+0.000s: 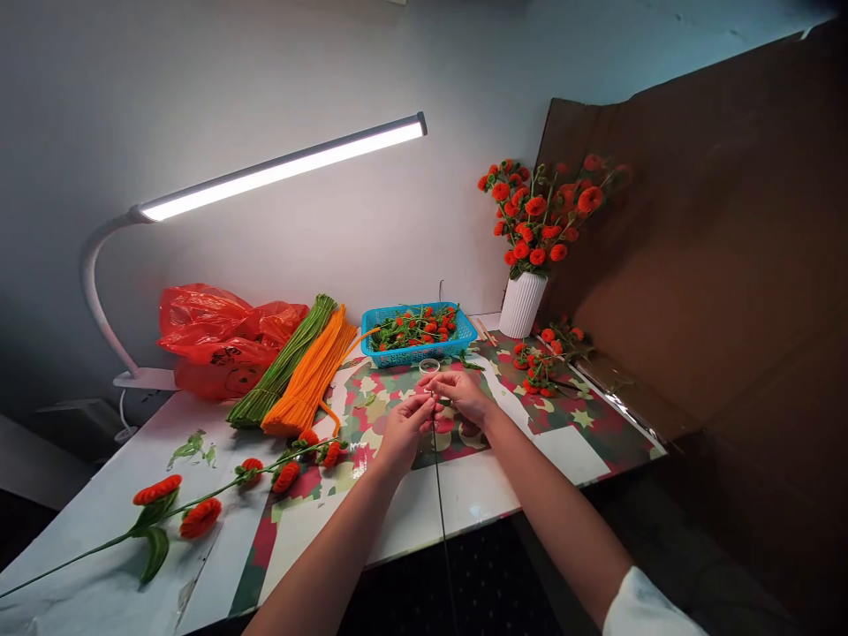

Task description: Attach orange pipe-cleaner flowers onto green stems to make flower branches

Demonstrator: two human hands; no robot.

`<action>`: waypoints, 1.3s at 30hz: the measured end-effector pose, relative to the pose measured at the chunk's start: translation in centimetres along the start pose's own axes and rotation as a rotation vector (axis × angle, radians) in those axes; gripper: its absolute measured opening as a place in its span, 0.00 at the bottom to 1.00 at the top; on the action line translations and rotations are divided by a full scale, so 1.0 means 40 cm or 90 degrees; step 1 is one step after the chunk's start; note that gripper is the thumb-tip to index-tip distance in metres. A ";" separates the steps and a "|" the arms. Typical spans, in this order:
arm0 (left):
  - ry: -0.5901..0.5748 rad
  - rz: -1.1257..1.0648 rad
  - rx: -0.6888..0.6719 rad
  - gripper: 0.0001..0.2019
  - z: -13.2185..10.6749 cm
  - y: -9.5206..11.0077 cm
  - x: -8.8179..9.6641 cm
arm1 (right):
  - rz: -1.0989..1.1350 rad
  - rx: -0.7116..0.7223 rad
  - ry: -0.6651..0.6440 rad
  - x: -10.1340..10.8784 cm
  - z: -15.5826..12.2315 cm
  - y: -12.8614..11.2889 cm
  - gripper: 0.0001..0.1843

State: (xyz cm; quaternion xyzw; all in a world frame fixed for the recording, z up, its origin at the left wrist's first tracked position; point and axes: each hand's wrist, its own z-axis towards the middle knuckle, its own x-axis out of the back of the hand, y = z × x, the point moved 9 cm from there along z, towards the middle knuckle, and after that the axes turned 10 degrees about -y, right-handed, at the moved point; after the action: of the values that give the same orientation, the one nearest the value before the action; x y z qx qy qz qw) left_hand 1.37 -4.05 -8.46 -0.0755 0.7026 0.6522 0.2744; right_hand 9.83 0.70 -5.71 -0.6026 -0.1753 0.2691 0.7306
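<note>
Fingers of the left hand pinch together on the upper end of a thin dark wire, while the right hand closes its fingertips on the same wire just above them, the two hands touching over the star-patterned covering. The wire hangs from the pinch, crosses the bare white edge of the surface and drops out of view below it.

The work in hand looks like fine work at the wire's tip. It seems best served by a firm lower pinch that stops the long free length from swinging, with the upper fingers doing the turning close to that grip. What sits at the very tip, if anything, is too small to tell.

A small clear round object stands just beyond the fingertips. Behind it, a blue basket holds small orange-red flower heads on green stems. Bundles of green pipe cleaners and orange pipe cleaners lie side by side to the left, touching each other, in front of a red plastic bag.

A made-up flower branch lies flat at the near left, well apart from the hands. To the right, a white ribbed vase holds upright orange-red blooms, with loose sprigs beside its foot. A lit bar lamp reaches over the surface, and brown cardboard screens the right side.
</note>
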 end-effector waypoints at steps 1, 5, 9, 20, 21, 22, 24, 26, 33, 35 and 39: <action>0.000 -0.007 0.001 0.19 0.000 0.000 0.001 | 0.008 -0.003 -0.006 0.000 0.002 0.005 0.18; -0.007 -0.035 0.001 0.19 0.000 -0.001 0.001 | 0.071 -0.031 -0.012 0.006 0.006 0.033 0.18; -0.028 -0.059 0.009 0.19 -0.001 -0.001 -0.009 | 0.144 -0.048 -0.011 0.003 0.005 0.043 0.18; -0.078 -0.086 0.038 0.19 0.004 -0.012 -0.030 | 0.225 -0.057 -0.063 -0.024 0.003 0.039 0.16; -0.079 -0.084 0.041 0.19 0.004 -0.013 -0.030 | 0.229 -0.061 -0.081 -0.030 0.002 0.037 0.16; -0.078 -0.082 0.043 0.19 0.003 -0.014 -0.031 | 0.232 -0.061 -0.099 -0.036 0.001 0.034 0.16; -0.071 -0.073 0.048 0.19 0.002 -0.015 -0.030 | 0.234 -0.056 -0.116 -0.041 0.001 0.030 0.15; -0.057 -0.055 0.047 0.19 0.001 -0.015 -0.026 | 0.225 -0.051 -0.095 -0.032 0.002 0.031 0.15; -0.012 0.019 0.027 0.14 -0.005 -0.016 -0.001 | 0.198 -0.053 -0.022 0.003 0.007 0.046 0.15; -0.027 0.013 0.037 0.16 -0.007 -0.019 -0.007 | 0.195 -0.054 -0.020 0.003 0.006 0.043 0.15; -0.077 -0.041 0.057 0.18 -0.012 -0.020 -0.034 | 0.194 -0.053 -0.025 -0.003 0.001 0.034 0.16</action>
State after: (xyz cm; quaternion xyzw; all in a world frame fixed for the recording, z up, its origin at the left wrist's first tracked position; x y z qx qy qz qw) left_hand 2.76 -4.97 -8.51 -0.0463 0.7104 0.6142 0.3406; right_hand 9.45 0.84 -7.01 -0.6466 -0.1070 0.3813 0.6519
